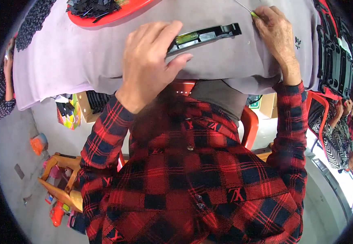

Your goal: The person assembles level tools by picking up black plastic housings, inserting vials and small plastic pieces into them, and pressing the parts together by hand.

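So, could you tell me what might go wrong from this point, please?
The left hand pins only one end of the long black part, so the far end might pivot on the grey cloth. The right hand pinches a thin green-tipped tool that could slip. The red tray overhangs the far edge and might get knocked.
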The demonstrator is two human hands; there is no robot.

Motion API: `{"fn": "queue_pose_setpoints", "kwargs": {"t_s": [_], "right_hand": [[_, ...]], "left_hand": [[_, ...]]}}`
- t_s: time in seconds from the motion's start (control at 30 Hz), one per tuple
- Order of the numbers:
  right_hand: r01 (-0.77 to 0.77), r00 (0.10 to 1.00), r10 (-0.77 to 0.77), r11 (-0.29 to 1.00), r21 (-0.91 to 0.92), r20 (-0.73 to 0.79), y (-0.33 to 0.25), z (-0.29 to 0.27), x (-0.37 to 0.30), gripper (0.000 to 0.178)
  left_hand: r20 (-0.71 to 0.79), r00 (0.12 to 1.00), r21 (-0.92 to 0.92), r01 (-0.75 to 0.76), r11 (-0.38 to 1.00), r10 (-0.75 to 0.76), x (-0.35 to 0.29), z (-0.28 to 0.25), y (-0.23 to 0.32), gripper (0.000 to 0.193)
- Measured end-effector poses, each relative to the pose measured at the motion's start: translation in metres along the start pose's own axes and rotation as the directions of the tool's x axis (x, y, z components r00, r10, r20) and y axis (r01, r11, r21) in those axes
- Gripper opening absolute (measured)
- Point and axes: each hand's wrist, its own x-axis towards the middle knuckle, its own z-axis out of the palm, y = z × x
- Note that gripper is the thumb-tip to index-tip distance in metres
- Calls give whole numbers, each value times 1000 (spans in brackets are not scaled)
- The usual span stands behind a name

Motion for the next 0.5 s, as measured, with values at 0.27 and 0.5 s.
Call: {"fn": "queue_pose_setpoints", "kwargs": {"t_s": [0.27, 0.5], "right_hand": [[-29, 981, 20, 999, 44, 193, -17, -11, 28, 14], [-247, 938, 82, 838, 486, 337, 21, 14, 30, 4]], "left_hand": [[138, 990, -29, 6, 1000, -2, 7, -2, -3, 39], [171, 985, -73, 3, 997, 10, 13, 4, -8, 38]]}}
